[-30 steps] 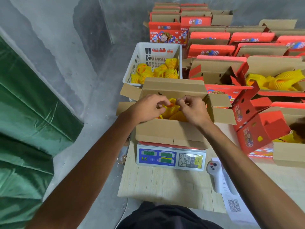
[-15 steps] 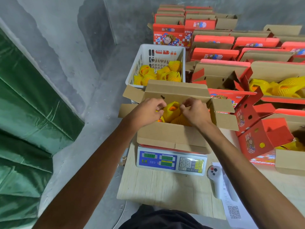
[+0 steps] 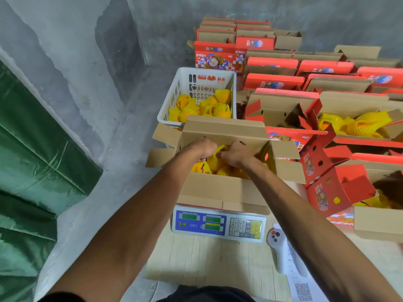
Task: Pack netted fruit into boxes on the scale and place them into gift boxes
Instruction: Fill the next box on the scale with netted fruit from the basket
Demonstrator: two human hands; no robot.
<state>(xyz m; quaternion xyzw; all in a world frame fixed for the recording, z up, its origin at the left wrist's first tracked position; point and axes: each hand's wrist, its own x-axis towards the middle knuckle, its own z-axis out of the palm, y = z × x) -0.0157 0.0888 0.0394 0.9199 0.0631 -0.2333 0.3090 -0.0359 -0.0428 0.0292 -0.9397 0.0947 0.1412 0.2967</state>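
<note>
Both hands had sunk lower: left hand (image 3: 201, 149) and right hand (image 3: 236, 153), fingers curled round yellow foam-netted fruit (image 3: 214, 162), pressing it into the brown cardboard box (image 3: 220, 190) at 12 o'clock; packing unfinished.

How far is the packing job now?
Done: gift boxes at right already hold netted fruit. In hand: both hands, left hand and right hand, grip fruit inside the box on the scale. Left: fruit in the white basket; many gift boxes behind.
</note>
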